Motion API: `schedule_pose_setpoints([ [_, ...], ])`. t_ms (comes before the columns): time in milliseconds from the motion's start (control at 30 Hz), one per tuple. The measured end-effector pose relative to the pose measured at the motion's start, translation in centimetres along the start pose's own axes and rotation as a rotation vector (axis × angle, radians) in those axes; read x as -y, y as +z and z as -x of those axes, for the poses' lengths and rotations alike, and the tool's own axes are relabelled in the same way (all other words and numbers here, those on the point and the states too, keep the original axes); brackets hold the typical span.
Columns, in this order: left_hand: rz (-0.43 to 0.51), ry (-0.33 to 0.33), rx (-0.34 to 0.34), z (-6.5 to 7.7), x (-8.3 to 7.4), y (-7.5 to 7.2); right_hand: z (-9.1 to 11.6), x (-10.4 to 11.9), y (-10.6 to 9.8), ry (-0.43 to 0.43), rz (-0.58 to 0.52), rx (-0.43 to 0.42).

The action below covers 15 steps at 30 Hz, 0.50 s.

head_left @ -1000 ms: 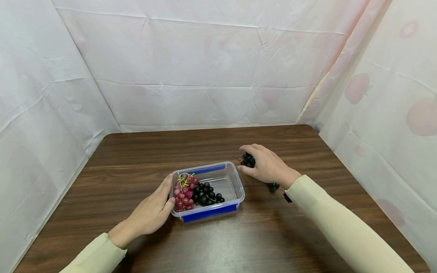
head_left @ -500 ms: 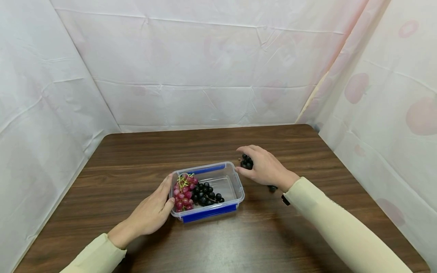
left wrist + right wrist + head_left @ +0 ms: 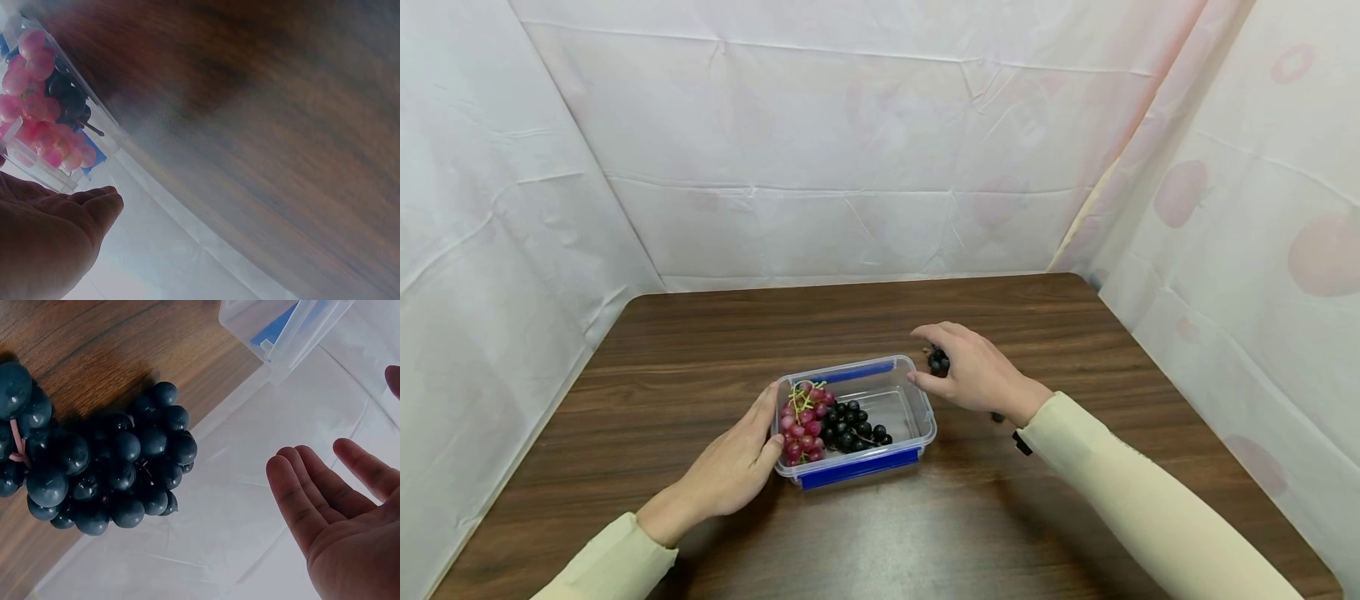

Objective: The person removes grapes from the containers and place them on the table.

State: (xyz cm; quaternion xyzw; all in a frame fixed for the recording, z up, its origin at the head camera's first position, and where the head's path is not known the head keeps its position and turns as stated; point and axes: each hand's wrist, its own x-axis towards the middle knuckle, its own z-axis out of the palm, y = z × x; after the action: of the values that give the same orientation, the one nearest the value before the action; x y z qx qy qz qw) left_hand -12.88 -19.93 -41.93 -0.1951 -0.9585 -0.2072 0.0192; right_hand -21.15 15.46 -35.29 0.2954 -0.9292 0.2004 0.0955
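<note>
Left hand (image 3: 730, 462) straight-fingered against tub (image 3: 861, 469); right hand (image 3: 973, 367) spread by black grapes (image 3: 127, 447). Brown wood-grain bench (image 3: 737, 333), white sheeting (image 3: 850, 150) far, left, right.

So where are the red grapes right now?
In the head view, the red grapes lie in the left end of the clear box, between the person's left hand and some black grapes.

Inscriptions, labels, brands, numerals, signs: none legible. Surfaces inspected: clear container (image 3: 891, 406); blue clip (image 3: 860, 469) at its six o'clock; counter (image 3: 880, 542); printed sheeting (image 3: 850, 142), nine through twelve to three o'clock.
</note>
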Motion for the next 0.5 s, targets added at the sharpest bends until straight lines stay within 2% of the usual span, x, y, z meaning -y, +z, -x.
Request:
schedule_pose_setpoints([
  [300,-0.004,-0.002,-0.001,0.0,0.0,-0.1,0.2,0.6,0.6,-0.006,-0.029,0.051],
  [500,-0.004,-0.002,0.006,0.0,0.1,-0.2,0.1,1.1,1.4,-0.057,-0.026,0.054],
])
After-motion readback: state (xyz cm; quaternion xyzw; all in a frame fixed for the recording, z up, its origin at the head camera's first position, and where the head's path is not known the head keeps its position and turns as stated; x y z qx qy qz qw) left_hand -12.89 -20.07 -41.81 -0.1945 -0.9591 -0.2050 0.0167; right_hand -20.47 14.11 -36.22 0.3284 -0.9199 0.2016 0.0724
